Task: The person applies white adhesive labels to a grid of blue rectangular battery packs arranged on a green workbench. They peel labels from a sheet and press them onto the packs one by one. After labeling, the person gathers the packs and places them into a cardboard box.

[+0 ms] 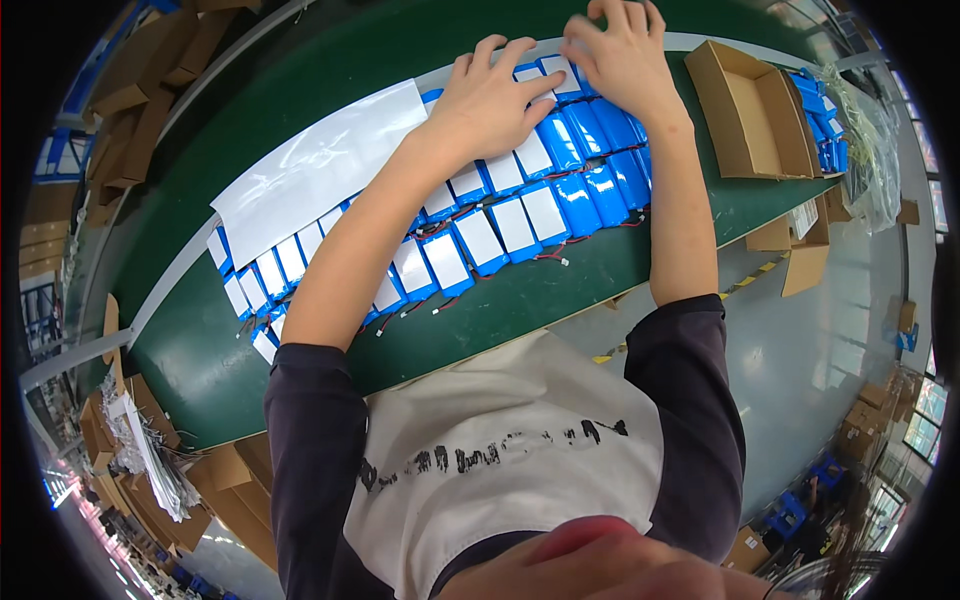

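Observation:
Rows of flat blue battery packs (568, 207) with thin red and black leads lie on the green table. White rectangular stickers (478, 240) cover many of them; those towards the right show bare blue wrap. My left hand (490, 100) is spread over the far row, its index finger and thumb reaching right to a stickered pack. My right hand (628, 55) is just right of it, above the far end of the packs, its fingers bent and apart and slightly blurred. I see nothing held in either hand. A glossy white sheet (320, 165) lies over part of the far row, left of my left hand.
An open cardboard box (745, 110) stands at the table's right end, beside a pile of blue packs (825, 120) and clear plastic bags (870, 150). A pale metal rail (170, 280) runs along the far edge. More cartons (235, 490) sit at lower left.

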{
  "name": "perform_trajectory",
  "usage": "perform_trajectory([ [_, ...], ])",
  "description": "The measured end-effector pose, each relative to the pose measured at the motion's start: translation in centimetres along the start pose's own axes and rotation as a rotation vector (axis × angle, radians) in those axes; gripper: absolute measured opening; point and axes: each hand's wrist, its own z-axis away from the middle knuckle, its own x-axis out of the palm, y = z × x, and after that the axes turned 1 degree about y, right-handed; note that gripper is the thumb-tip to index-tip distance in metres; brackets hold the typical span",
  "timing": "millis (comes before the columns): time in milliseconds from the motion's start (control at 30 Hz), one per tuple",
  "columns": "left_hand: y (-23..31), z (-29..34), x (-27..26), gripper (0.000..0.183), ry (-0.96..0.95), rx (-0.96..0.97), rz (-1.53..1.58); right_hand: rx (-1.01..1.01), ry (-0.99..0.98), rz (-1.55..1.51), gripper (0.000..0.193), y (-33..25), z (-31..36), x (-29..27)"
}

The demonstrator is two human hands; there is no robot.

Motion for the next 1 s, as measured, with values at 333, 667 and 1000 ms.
perform_trajectory([
  [333,0.9,-1.4,1.5,0.045,-0.056,0.111,-0.021,0.094,-0.016,-0.193,0.006,2.0,0.7,-1.5],
  [667,1.3,-0.8,2.0,0.041,0.037,0.099,0.003,0.058,-0.123,-0.227,0.011,2.3,1.2,0.6],
  [1000,0.8,-2.3,2.2,0.041,0.068,0.225,-0.078,0.285,0.077,-0.244,0.067,3.6,0.9,-3.4],
])
